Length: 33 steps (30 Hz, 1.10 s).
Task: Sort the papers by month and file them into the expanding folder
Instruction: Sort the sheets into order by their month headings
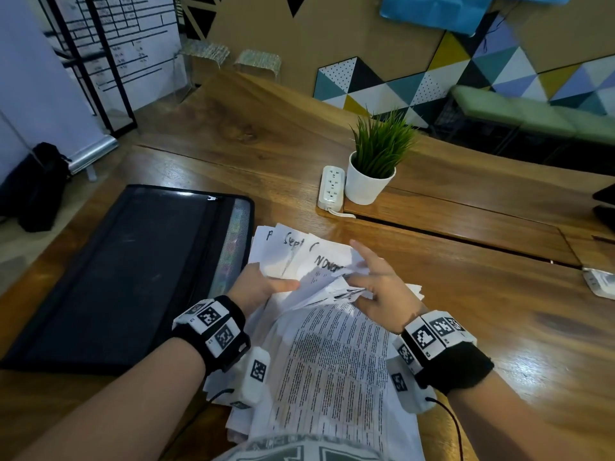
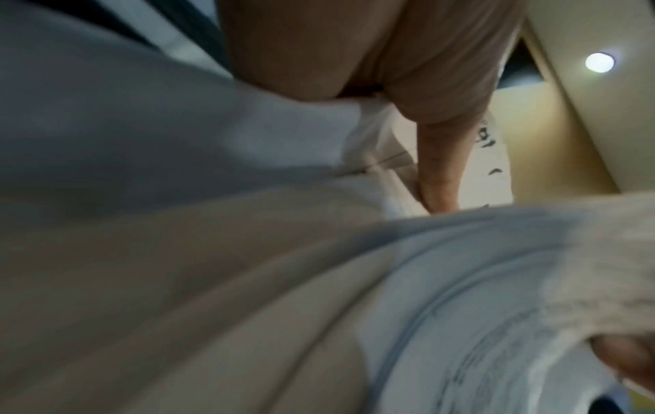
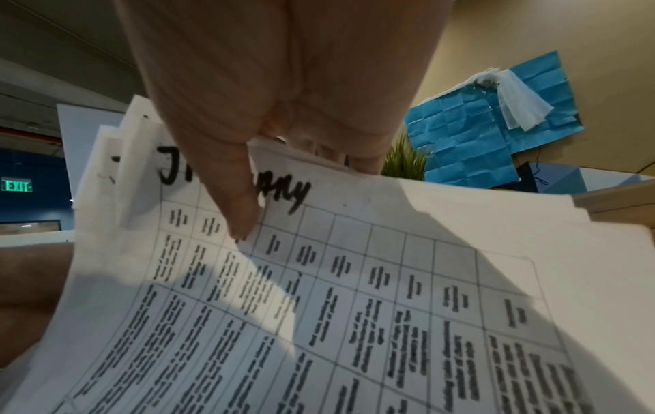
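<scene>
Papers point(image 1: 332, 354) lie in a loose fanned stack on the wooden table point(image 1: 466, 311), just right of the black expanding folder point(image 1: 116, 271), which lies flat. Both hands work the stack's far end: the left hand point(image 1: 258, 284) grips the upturned sheets, thumb on top, and the right hand point(image 1: 382, 287) pinches a sheet headed by a handwritten month. Behind stand a potted plant point(image 1: 374, 161) and a power strip point(image 1: 331, 186).

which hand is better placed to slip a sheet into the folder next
Probably the left. The expanding folder lies to the left of the papers, right beside the left hand. The right hand is on the far side of the stack, pinching a sheet, so it would have to cross over.
</scene>
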Motion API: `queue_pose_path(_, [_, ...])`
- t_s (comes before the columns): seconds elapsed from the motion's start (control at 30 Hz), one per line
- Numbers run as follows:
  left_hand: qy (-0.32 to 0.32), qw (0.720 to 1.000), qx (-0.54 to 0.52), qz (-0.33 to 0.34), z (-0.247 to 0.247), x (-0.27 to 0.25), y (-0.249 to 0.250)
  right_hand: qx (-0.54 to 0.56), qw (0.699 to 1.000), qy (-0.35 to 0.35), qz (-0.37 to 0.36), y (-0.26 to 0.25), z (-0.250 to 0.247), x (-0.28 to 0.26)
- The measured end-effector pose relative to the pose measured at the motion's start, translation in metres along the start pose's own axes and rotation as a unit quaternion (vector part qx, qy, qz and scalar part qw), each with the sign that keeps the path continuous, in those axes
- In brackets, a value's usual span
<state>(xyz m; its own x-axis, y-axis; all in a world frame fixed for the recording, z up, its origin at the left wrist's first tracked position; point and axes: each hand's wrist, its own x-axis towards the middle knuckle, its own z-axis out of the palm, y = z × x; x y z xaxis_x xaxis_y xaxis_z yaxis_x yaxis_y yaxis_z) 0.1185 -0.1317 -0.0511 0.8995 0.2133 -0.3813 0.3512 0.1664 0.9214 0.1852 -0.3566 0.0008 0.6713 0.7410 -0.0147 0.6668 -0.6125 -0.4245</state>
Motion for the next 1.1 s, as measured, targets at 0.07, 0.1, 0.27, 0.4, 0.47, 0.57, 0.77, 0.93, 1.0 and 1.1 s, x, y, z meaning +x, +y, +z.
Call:
queue_pose_path(0.07, [-0.04,0.999,0.035,0.006,0.003,0.001,0.0,-0.03,0.999,0.01,-0.01,0.002,-0.001,0.006])
queue_pose_path(0.1, [-0.058,0.997,0.058,0.009,0.004,-0.001,0.002,-0.033,0.999,0.007,-0.018,0.003,0.0,0.008])
queue_pose_path(0.27, [0.04,0.992,0.101,0.055,0.003,0.0,0.002,0.05,0.999,-0.017,0.003,0.006,0.004,0.006])
queue_pose_path(0.4, [0.153,0.972,0.17,0.059,-0.013,0.024,-0.008,0.082,0.996,0.021,-0.021,0.003,0.011,-0.007])
queue_pose_path(0.47, [0.154,0.973,0.171,0.015,-0.017,0.032,-0.013,0.085,0.995,0.041,-0.028,0.003,0.017,-0.011])
queue_pose_path(0.57, [0.172,0.962,0.212,0.014,-0.023,0.039,-0.017,0.085,0.995,0.043,-0.02,0.004,0.02,-0.014])
queue_pose_path(0.77, [0.106,0.948,0.299,-0.012,-0.019,0.046,-0.003,0.044,0.998,0.035,-0.036,0.003,0.021,-0.014])
queue_pose_path(0.93, [0.108,0.968,0.222,0.05,-0.023,0.041,0.007,0.032,0.999,0.035,-0.017,0.001,0.022,-0.015])
queue_pose_path(1.0, [0.076,0.975,0.18,0.102,-0.021,0.029,0.015,0.038,0.998,0.052,-0.02,-0.001,0.02,-0.015])
queue_pose_path(1.1, [-0.036,0.987,0.116,0.109,-0.013,0.006,0.023,-0.008,0.998,0.065,-0.016,-0.001,0.016,-0.013])
